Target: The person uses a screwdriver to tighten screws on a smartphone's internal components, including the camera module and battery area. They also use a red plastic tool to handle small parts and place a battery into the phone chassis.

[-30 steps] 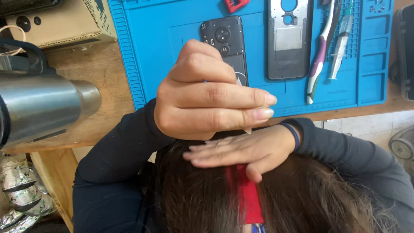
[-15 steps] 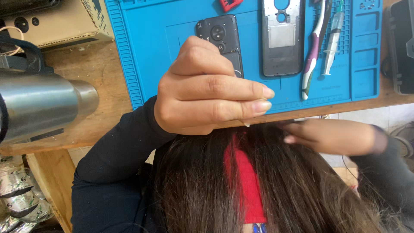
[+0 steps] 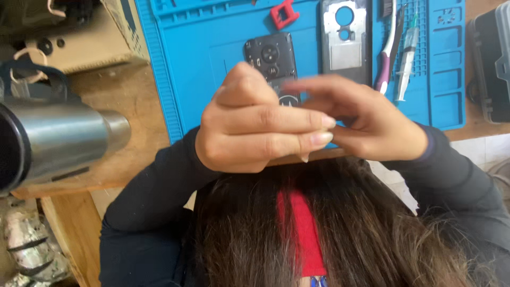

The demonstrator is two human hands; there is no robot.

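My left hand (image 3: 255,130) is curled into a fist in the middle of the view, closed over the top of the long brown hair (image 3: 239,234) that hangs below it. My right hand (image 3: 372,127) is raised beside it, blurred, with its fingers apart and touching the left fingertips. A red strap (image 3: 300,234) runs down through the hair. Dark sleeves cover both arms. Behind the hands a dark phone (image 3: 268,56) lies on a blue work mat (image 3: 180,79), partly hidden by my knuckles.
On the mat lie a grey phone back frame (image 3: 345,37), a small red piece (image 3: 284,13), a pink brush (image 3: 385,64) and a syringe (image 3: 406,58). A metal heat-gun nozzle (image 3: 64,141) juts in at left on the wooden bench (image 3: 133,106). A cardboard box (image 3: 90,42) stands at the far left and a dark case (image 3: 491,64) at right.
My right hand has left the hair, where it lay flat, swung out to the right and come up to the left fist's fingertips. The left fist has stayed closed.
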